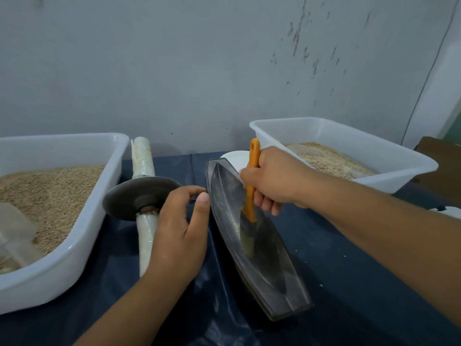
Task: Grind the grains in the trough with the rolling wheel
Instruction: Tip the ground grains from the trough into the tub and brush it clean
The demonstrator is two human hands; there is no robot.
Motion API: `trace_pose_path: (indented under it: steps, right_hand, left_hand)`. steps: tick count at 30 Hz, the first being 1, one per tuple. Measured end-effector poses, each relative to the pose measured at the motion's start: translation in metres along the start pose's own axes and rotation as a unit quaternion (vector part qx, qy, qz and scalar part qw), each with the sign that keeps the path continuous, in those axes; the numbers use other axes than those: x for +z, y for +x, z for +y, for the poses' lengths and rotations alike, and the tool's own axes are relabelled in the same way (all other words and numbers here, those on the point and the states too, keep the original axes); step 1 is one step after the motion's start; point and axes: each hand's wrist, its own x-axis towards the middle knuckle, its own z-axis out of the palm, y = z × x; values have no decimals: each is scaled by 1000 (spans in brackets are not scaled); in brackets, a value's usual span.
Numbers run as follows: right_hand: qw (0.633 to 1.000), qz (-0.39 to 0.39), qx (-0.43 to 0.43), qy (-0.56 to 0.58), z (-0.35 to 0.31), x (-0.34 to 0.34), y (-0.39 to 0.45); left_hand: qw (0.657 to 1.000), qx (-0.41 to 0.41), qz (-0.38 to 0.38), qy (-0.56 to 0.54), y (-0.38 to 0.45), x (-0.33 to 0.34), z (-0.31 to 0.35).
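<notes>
Closest to the camera is the dark metal trough (262, 258), boat-shaped, lying on the dark blue table cover (349, 283) and tipped up on its left edge, so the hollow faces right. Looks basically empty to me, just a dusty film and a thin streak of pale powder down the middle. No whole grains in there that I can spot.

The right hand (272, 181) has its fingers wrapped around the orange handle of a small brush (250, 196), with the bristles down in the groove of the trough, so this reads as sweeping out the ground stuff, not grinding.

The left hand (179, 231) sits at the trough's left rim, thumb pressed on the edge and fingers curled toward it, apparently propping it at that tilt. I can't quite see whether the fingers actually close on the rim.

Just left of that hand, the rolling wheel (139, 198) lies parked on the cover, a dark disc on a pale wrapped axle, nobody touching it.

Further left is a white tub of whole grain (50, 196). Far right, a second white tub (349, 156) holds paler, finer-looking meal. A white bowl (237, 158) peeks out behind the trough's far tip.

My guess: one batch is ground and being cleaned out; reloading and rolling comes next if there's more to do.
</notes>
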Motion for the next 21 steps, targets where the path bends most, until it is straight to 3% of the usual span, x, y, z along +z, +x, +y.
trace_pose_path:
  steps: [3, 6, 8, 12, 15, 21]
  right_hand:
    - [998, -6, -5, 61, -4, -25, -2]
    - [996, -83, 27, 25, -3, -27, -8]
    - [995, -89, 42, 8, 1, -13, -7]
    - [999, -4, 37, 7, 10, 4, 6]
    - [996, 59, 21, 64, 17, 1, 4]
    - [957, 169, -60, 226, 30, -22, -14]
  left_hand:
    - [1000, -3, -5, -3, -1, 2, 0]
    - [1000, -9, -2, -3, -1, 2, 0]
    - [1000, -20, 0, -4, -1, 1, 2]
    - [997, -67, -11, -20, -2, 1, 9]
    - [985, -159, -24, -58, -2, 5, 15]
    - [895, -400, 0, -200, -16, 18, 45]
